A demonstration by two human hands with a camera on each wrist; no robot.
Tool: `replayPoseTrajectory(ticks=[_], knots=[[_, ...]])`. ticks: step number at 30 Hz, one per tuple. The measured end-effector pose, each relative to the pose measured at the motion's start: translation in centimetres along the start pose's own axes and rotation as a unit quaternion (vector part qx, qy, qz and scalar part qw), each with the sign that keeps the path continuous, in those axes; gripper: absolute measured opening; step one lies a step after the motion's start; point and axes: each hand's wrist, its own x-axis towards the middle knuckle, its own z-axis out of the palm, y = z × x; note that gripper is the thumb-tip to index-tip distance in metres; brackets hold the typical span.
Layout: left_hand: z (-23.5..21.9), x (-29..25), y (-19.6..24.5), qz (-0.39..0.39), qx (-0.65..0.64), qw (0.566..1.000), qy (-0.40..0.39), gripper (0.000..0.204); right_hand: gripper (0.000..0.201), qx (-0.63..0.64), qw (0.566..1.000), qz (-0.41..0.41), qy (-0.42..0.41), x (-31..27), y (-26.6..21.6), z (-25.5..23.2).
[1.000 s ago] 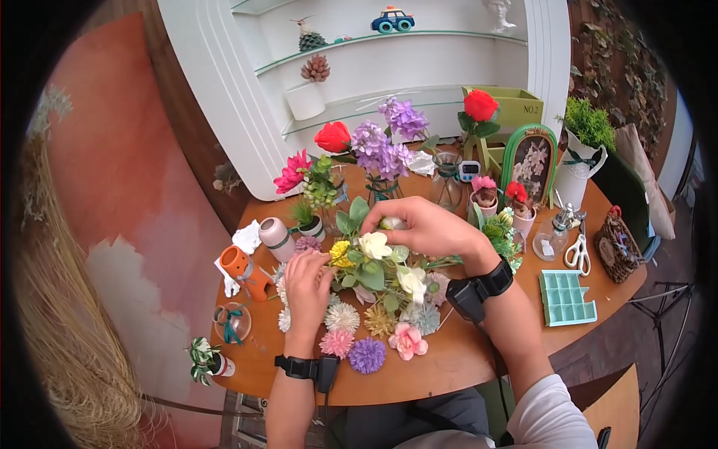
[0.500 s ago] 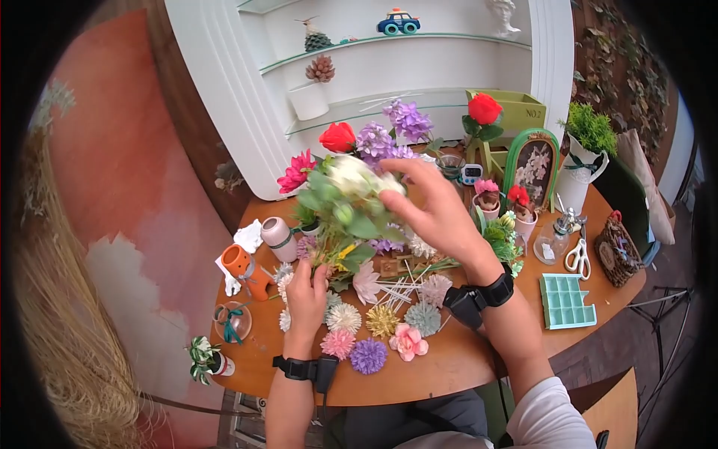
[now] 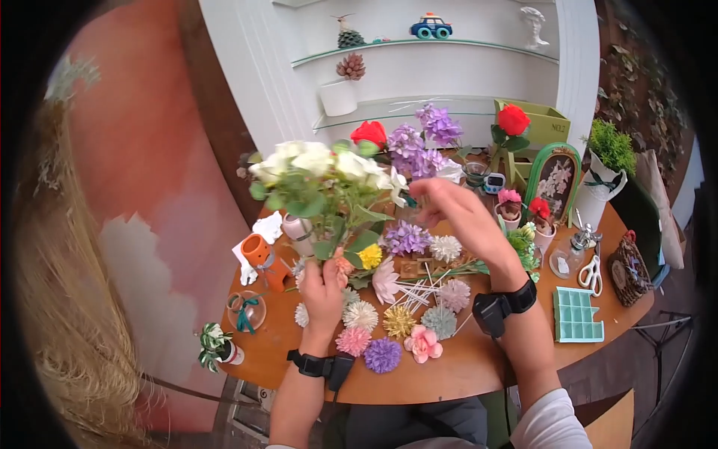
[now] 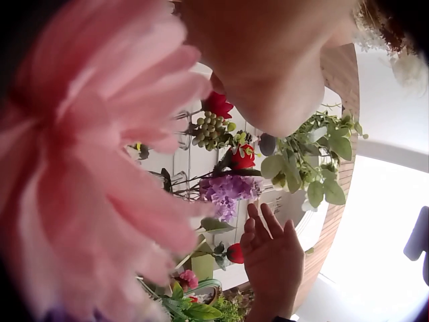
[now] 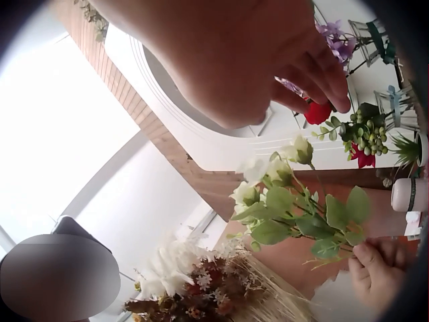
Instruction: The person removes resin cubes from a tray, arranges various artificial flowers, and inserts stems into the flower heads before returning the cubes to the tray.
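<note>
My left hand (image 3: 324, 288) grips the stems of a bunch of white flowers (image 3: 314, 161) with round green leaves, holding it upright above the left side of the table. In the right wrist view its thumb and curled fingers close around the lower stems of the white blooms (image 5: 268, 181). Just right of the blooms, my right hand (image 3: 464, 217) hovers with nothing in it, fingers relaxed. The left wrist view shows that right palm (image 4: 273, 258) facing the leaves (image 4: 328, 151). Below the bunch lie a yellow flower (image 3: 370, 256) and a pale pink flower (image 3: 386, 280).
Several loose flower heads, including a purple one (image 3: 382, 355), and white sticks (image 3: 419, 288) cover the table's middle. Vases with purple flowers (image 3: 411, 150) stand behind. An orange pot (image 3: 262, 258) is at left; scissors (image 3: 591, 275) and a teal divided tray (image 3: 578, 314) are at right.
The white flower bunch has risen from low over the table, up and to the left, in my left hand. My right hand has come away from the blooms. The head view has shifted slightly.
</note>
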Motion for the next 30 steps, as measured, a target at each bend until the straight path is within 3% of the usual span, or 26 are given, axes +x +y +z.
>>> replayPoseTrajectory(ticks=[2, 4, 6, 8, 9, 10, 12, 14, 16, 18, 20, 22, 24, 26, 28, 30], knots=[[0.2, -0.1, -0.9, -0.008, -0.064, 0.998, -0.01, 0.014, 0.036, -0.22, 0.969, -0.031, -0.108, 0.2, 0.2, 0.3], [0.2, -0.3, -1.9, 0.053, 0.005, 0.998, -0.043, 0.016, 0.047, -0.194, 0.96, -0.005, -0.203, -0.7, -1.2, 1.5], [0.1, -0.3, -1.2, 0.034, 0.027, 0.995, -0.088, 0.018, 0.048, -0.206, 0.952, -0.083, -0.21, -1.1, -1.2, 2.3], [0.2, -0.3, -1.8, 0.177, 0.082, 0.969, -0.149, 0.021, 0.053, -0.124, 0.969, -0.133, -0.165, -0.8, 0.4, 3.2], [-0.2, -0.8, -2.0, 0.28, 0.133, 0.943, -0.12, 0.021, 0.053, -0.141, 0.968, -0.117, -0.171, -1.0, 0.6, 2.7], [0.2, -1.3, -1.7, 0.101, -0.017, 0.98, -0.173, 0.022, 0.053, -0.158, 0.966, -0.101, -0.178, -1.2, -0.6, 2.7], [0.3, -0.8, -1.2, 0.057, 0.004, 0.976, -0.21, 0.022, 0.049, -0.14, 0.973, -0.096, -0.154, -1.1, -0.1, 3.0], [0.4, -0.3, -0.7, 0.092, 0.036, 0.974, -0.205, 0.023, 0.045, -0.124, 0.98, -0.09, -0.129, -1.0, 0.3, 3.0], [0.7, -0.2, -0.9, 0.115, 0.085, 0.971, -0.192, 0.022, 0.036, -0.005, 0.992, -0.1, -0.074, -0.8, 0.4, 2.9], [0.8, -0.2, -1.0, 0.114, 0.135, 0.968, -0.176, 0.026, 0.03, -0.017, 0.998, -0.054, -0.04, -0.4, -0.5, 2.2], [1.3, 0.2, -0.9, 0.114, 0.114, 0.98, -0.116, 0.033, 0.028, 0.085, 0.991, -0.101, 0.011, -0.1, -0.9, 1.3], [0.9, 0.4, -0.3, 0.117, 0.177, 0.97, -0.115, 0.037, 0.027, 0.109, 0.99, -0.062, 0.062, 0.6, 1.7, -3.3], [1.1, 0.4, -0.5, 0.067, 0.134, 0.987, -0.05, 0.034, 0.025, -0.043, 0.967, -0.199, 0.155, 0.1, -0.3, -4.1], [1.0, 0.4, -0.9, 0.075, 0.143, 0.986, -0.049, 0.032, 0.023, 0.006, 0.968, -0.153, 0.199, -1.7, -4.3, -3.8], [1.0, 0.2, -0.7, 0.02, 0.128, 0.988, -0.082, 0.032, 0.023, 0.004, 0.94, -0.218, 0.262, -0.8, -2.2, -6.4], [1.2, 0.1, -0.3, 0.028, 0.127, 0.988, -0.081, 0.029, 0.027, -0.099, 0.929, -0.187, 0.303, 0.3, 0.1, -10.6]])
